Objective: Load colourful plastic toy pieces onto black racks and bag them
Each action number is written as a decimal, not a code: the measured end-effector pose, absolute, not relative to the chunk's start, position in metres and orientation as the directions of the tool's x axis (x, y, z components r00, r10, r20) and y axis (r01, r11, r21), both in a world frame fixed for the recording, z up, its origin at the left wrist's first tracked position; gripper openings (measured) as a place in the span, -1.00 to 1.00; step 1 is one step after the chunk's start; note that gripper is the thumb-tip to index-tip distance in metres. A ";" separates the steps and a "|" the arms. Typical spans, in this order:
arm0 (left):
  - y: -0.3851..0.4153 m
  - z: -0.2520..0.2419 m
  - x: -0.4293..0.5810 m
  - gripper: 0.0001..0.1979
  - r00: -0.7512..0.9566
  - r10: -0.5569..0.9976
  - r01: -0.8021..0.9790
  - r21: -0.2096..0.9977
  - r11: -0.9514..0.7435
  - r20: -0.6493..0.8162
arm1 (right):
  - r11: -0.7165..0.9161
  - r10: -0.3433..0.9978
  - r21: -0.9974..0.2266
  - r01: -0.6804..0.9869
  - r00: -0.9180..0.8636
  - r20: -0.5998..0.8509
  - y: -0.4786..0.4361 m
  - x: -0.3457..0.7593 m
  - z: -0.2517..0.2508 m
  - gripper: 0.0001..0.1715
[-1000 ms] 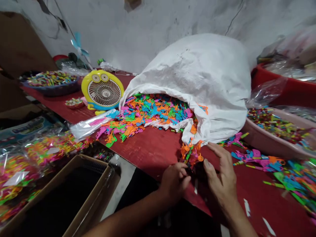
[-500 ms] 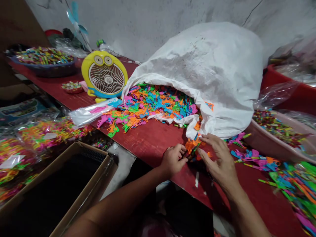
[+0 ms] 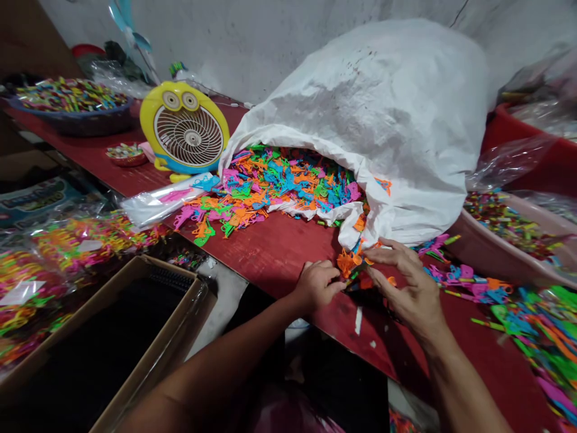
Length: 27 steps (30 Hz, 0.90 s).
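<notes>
My left hand point(image 3: 319, 285) is at the table's front edge, its fingers curled and the thumb near the index finger. Whatever lies between those fingertips is too small to make out. Across from it, my right hand point(image 3: 409, 287) is open, thumb and fingers apart, its fingertips beside orange plastic pieces point(image 3: 347, 263). These pieces lie between both hands, below the mouth of a big white sack point(image 3: 387, 108). Small toy-like plastic pieces point(image 3: 288, 180) in orange, blue, green and pink spill out of the sack. Dark and green bits under my fingers are partly hidden.
A yellow fan point(image 3: 192, 129) stands left of the sack on the red table point(image 3: 270, 252). On the right are a pink basin point(image 3: 505, 240) and a pile of assembled plastic pieces point(image 3: 532, 337). An open cardboard box point(image 3: 148, 349) and filled bags point(image 3: 90, 240) sit lower left.
The view has shifted slightly. My right hand has moved a little away from my left hand, widening the gap between them. My left hand stays nearly in place, still curled.
</notes>
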<state>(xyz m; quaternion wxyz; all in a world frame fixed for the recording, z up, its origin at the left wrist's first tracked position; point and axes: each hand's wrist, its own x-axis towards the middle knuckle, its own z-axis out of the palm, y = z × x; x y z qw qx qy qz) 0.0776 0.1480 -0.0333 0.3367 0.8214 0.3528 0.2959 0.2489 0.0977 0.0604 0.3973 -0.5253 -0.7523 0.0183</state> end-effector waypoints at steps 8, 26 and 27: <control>0.149 -0.038 0.086 -0.63 0.541 0.809 0.398 0.778 -0.486 0.229 | 0.376 0.800 -0.451 0.810 -0.037 0.599 0.080 0.246 0.064 -0.65; 0.153 -0.037 0.083 -0.67 0.627 0.746 0.426 0.703 -0.569 0.224 | 0.128 0.913 -0.612 0.780 0.148 0.380 0.053 0.228 -0.007 -0.67; 0.154 -0.037 0.084 -0.67 0.645 0.732 0.420 0.697 -0.580 0.220 | 0.121 0.917 -0.610 0.783 0.147 0.371 0.053 0.229 -0.007 -0.67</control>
